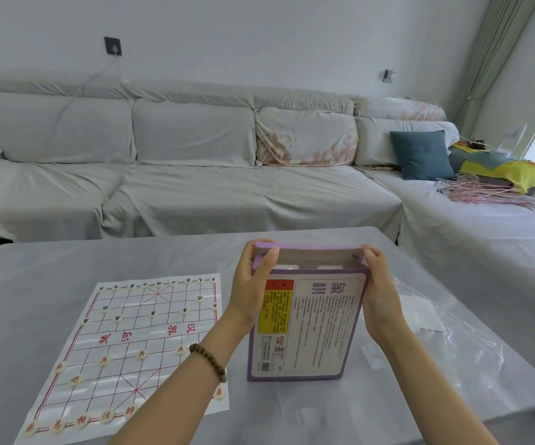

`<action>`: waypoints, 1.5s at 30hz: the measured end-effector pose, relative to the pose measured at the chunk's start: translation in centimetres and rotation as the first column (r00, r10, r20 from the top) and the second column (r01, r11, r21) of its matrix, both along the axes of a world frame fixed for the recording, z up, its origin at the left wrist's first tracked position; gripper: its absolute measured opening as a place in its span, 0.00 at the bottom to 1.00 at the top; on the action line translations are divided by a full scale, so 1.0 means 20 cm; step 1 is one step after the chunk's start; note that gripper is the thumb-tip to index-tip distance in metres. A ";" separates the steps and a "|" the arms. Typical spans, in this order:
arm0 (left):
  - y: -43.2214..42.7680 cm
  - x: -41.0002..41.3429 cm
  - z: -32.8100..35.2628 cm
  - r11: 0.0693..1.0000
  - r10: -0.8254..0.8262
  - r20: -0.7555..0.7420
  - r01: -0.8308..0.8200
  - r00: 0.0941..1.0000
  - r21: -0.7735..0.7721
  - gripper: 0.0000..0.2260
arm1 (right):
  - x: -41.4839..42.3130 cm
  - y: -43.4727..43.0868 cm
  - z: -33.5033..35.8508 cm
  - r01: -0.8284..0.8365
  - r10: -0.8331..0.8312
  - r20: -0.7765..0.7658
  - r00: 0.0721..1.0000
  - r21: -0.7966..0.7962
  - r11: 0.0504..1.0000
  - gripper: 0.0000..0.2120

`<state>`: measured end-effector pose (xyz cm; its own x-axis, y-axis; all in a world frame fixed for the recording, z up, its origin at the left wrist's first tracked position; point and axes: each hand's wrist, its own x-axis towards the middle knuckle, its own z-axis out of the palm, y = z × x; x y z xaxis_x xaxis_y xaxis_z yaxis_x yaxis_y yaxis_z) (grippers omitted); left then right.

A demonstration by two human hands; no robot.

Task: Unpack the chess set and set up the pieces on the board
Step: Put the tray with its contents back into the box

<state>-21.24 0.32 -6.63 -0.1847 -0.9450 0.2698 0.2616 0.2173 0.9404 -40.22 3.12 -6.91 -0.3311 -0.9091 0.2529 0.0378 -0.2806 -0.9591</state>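
A purple chess set box [311, 326] stands upright on the grey table [163, 252], its top flap open. My left hand [253, 284] grips the box's upper left corner, thumb on the flap. My right hand [380, 290] holds the upper right edge. To the left lies the paper board [131, 345] with a red grid. Round white pieces [105, 360] with red characters stand along its near rows, and pieces [153, 313] with dark characters along its far rows. My left forearm hides part of the board's near right corner.
Clear plastic wrapping [446, 335] lies on the table right of the box. A long grey covered sofa [195, 175] runs behind the table, with a blue cushion [420, 154] and a yellow bag [516, 175] at the right.
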 end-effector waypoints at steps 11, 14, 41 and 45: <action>-0.03 -0.03 -0.04 0.982 0.178 0.094 -0.171 0.979 -0.075 0.08 | 0.02 -0.05 -0.02 0.081 -0.080 -0.076 0.994 0.005 0.997 0.10; -0.03 -0.03 -0.04 0.976 0.214 0.102 -0.208 0.972 -0.064 0.09 | 0.03 -0.06 -0.03 0.126 -0.126 -0.097 0.987 -0.003 0.992 0.11; -0.08 0.02 0.02 0.913 -0.097 0.469 -0.109 0.878 0.394 0.22 | 0.03 -0.11 -0.05 0.139 -0.124 -0.073 0.990 0.253 0.958 0.17; -0.11 0.11 0.10 0.789 -0.418 0.432 0.085 0.799 0.608 0.28 | 0.02 -0.09 -0.03 -0.034 0.001 0.081 0.997 0.410 0.912 0.23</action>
<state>-19.13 -1.88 -4.55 -0.3884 -0.7899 -0.4746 -0.3321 -0.3604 0.8717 -39.90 1.29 -7.58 -0.3178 -0.9329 -0.1694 0.1175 0.1385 -0.9834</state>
